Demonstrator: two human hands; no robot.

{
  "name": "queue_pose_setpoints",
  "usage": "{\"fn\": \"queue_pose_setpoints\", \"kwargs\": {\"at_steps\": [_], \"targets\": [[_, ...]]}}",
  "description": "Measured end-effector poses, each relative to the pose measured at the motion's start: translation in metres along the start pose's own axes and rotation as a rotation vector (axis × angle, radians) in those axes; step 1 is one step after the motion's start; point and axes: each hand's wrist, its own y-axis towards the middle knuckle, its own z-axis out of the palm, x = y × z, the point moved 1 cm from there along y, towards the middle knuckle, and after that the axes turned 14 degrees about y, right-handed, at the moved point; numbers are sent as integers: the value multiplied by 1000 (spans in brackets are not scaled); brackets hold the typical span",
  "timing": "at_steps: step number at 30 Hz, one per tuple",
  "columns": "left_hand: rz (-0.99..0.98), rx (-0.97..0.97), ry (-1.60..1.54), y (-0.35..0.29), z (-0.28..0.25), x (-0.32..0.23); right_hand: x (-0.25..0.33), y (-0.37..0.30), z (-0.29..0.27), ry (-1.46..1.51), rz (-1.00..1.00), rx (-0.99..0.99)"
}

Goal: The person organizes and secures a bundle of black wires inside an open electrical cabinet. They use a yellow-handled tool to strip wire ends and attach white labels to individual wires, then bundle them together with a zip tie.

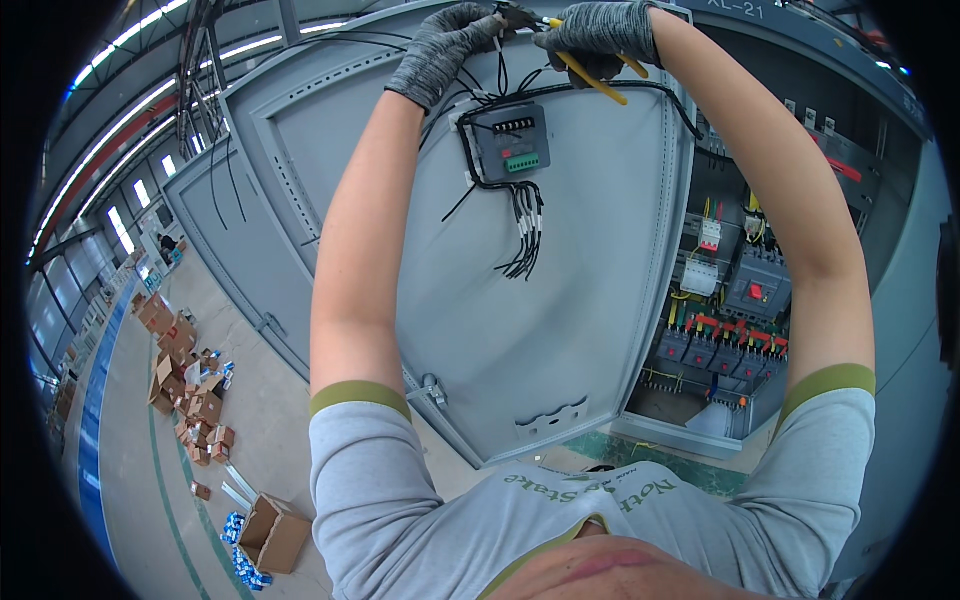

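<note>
My right hand (610,35), in a grey knitted glove, is closed round yellow-handled pliers (597,80) at the top of the cabinet door. The dark jaws point left towards my left hand (442,48), gloved alike. Its fingertips pinch a black wire beside the jaws; the exact grip is partly hidden. Below both hands, more black wires (500,75) loop down from the bundle on the door's inner face. A square meter (512,142) with a green terminal block is mounted there. Several loose wire ends with white markers (527,230) hang under it.
The grey cabinet door (530,340) stands open in front of me. To its right, the cabinet holds breakers (755,285) and coloured wiring. Cardboard boxes (272,535) and blue-and-white packets (245,565) lie on the floor at left. Another person (172,245) is far off.
</note>
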Motion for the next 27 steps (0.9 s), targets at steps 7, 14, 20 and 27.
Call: {"fn": "queue_pose_setpoints", "kwargs": {"at_steps": [7,14,20,27], "targets": [[-47,-34,86,2,-6,9,0,-8,3,4,-71,-13],[-5,31,-11,0,-1,0,2,-1,3,54,-13,-22],[27,53,-68,-2,2,-5,8,-17,5,-2,-43,6],[11,35,-42,0,0,-2,11,-21,6,5,-39,-1]]}}
